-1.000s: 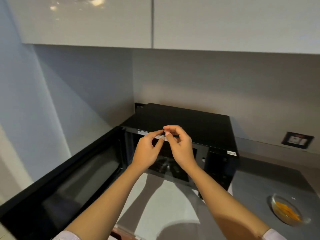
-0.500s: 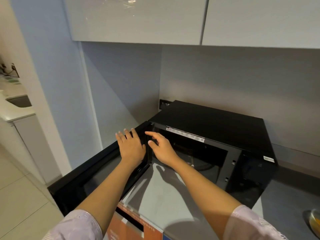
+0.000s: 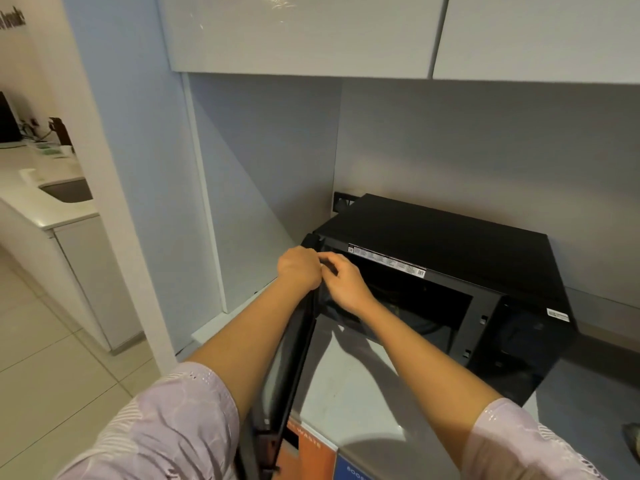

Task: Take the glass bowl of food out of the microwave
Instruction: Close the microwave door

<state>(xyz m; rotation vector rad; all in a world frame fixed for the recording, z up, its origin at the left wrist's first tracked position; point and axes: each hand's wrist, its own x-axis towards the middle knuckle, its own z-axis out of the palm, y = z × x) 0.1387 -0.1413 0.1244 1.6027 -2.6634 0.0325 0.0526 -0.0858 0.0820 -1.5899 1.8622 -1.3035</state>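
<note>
A black microwave (image 3: 450, 271) sits on a grey countertop (image 3: 349, 393) in the far corner under white wall cabinets (image 3: 311, 32), its long side running from the near right to the far left, and its open front facing the near left, toward the person. Its door (image 3: 294, 348) is swung wide open, standing edge-on and reaching from the hinge at the far left corner of the oven toward the viewer. The left hand (image 3: 299, 268) is curled over the top edge of the door close to the hinge, fingers bent around it in a grasp. The right hand (image 3: 346, 284) is just beside it, touching it, with fingers half bent in front of the dark cavity; whether it grips anything cannot be told. Inside the cavity only a dim round shape shows, and the glass bowl cannot be made out there. At the right edge of the view, on the countertop, a sliver of a dish (image 3: 633, 445) shows, well apart from the oven. Both forearms are bare below pale lilac sleeves (image 3: 166, 427).
</note>
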